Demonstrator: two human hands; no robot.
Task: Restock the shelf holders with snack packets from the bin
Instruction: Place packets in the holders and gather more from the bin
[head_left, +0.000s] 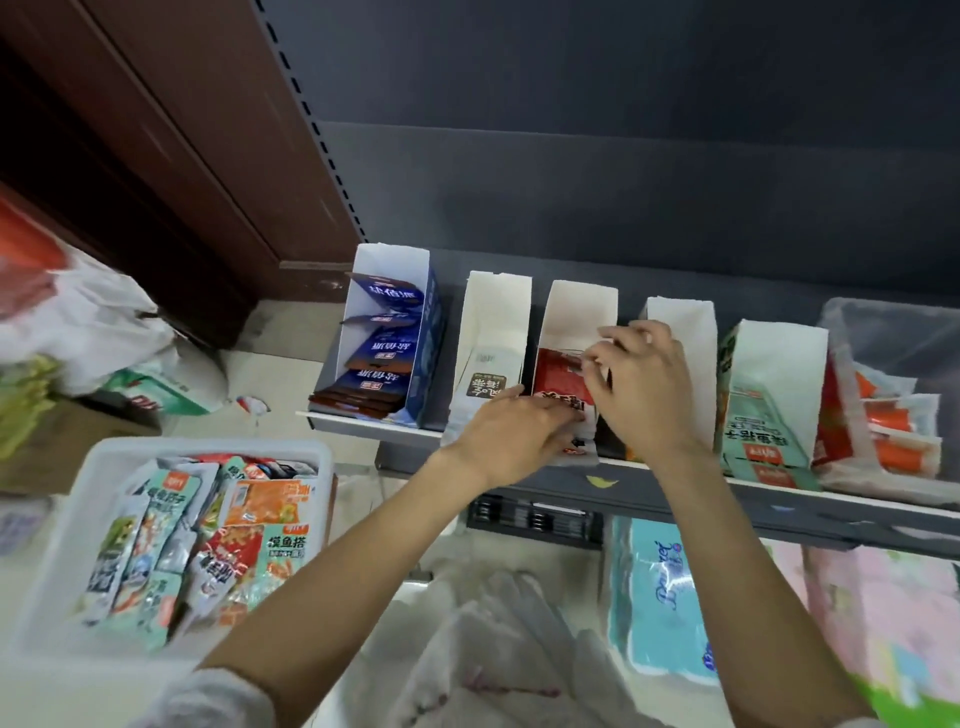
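A: What are the fingers doing?
B: Right hand (636, 387) fingers curl, pinching red foil snack packets (558, 387) in the third white cardboard shelf holder (576, 317). Left hand (511, 428) lies flat, fingers straight, against the packets' front.
A: And the bin?
B: White plastic bin (78, 525) of packets sits at eight o'clock.

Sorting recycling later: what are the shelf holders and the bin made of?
The holders look like thin white cardboard, matte, with folded creases at their corners. The bin looks like white plastic, smooth and slightly glossy, with a rounded moulded rim.
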